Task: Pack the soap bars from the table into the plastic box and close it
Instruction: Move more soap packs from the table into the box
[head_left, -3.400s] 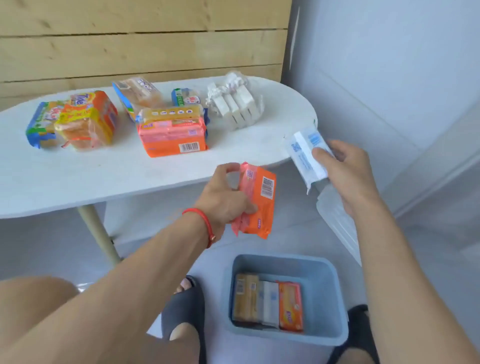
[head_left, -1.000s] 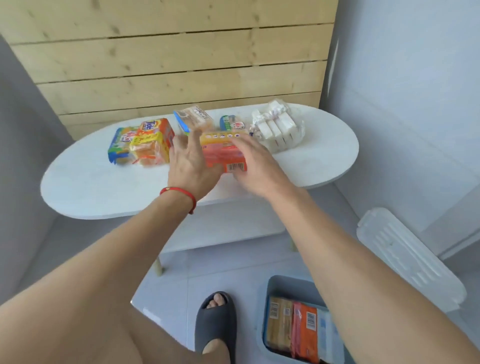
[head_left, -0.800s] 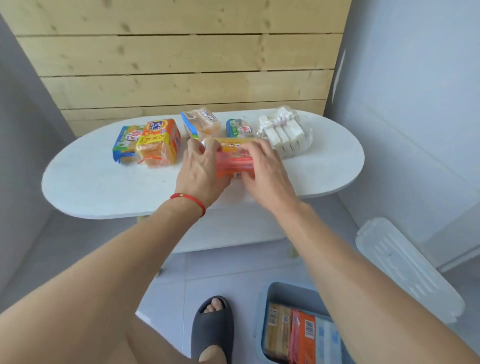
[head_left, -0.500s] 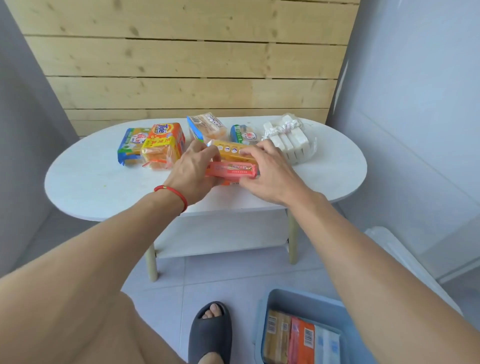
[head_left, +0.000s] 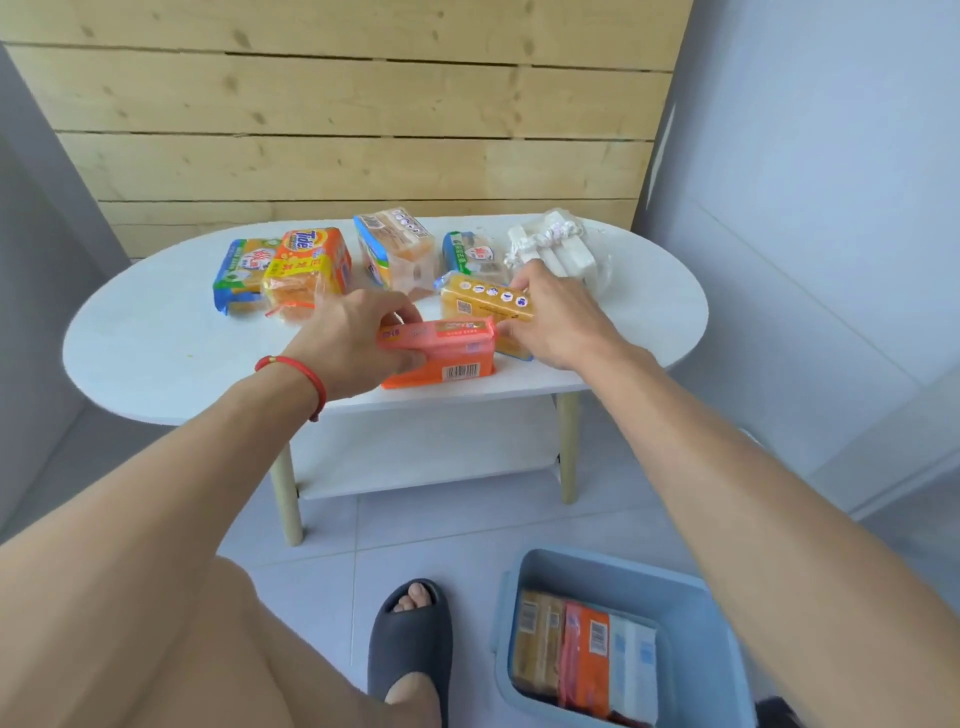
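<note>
On the white oval table (head_left: 156, 343), my left hand (head_left: 353, 343) grips the left end of a pink-orange soap bar (head_left: 447, 332) that lies on top of an orange bar (head_left: 441, 371) near the front edge. My right hand (head_left: 556, 322) holds a yellow soap bar (head_left: 483, 301) just behind it. On the floor at the lower right stands the open blue plastic box (head_left: 696, 623), with several wrapped soap bars (head_left: 587, 654) standing side by side inside it.
Farther back on the table lie a Tide soap pack (head_left: 306, 270), a blue-green pack (head_left: 239, 270), a clear-wrapped pack (head_left: 397, 252), a small blue pack (head_left: 470, 257) and a bundle of white bars (head_left: 556, 249). My sandalled foot (head_left: 410, 639) rests left of the box.
Both hands came back from the box to the stacked bars on the table. The left hand has pulled the pink-orange bar toward the front; the right has taken the yellow one. The view tilted up.
</note>
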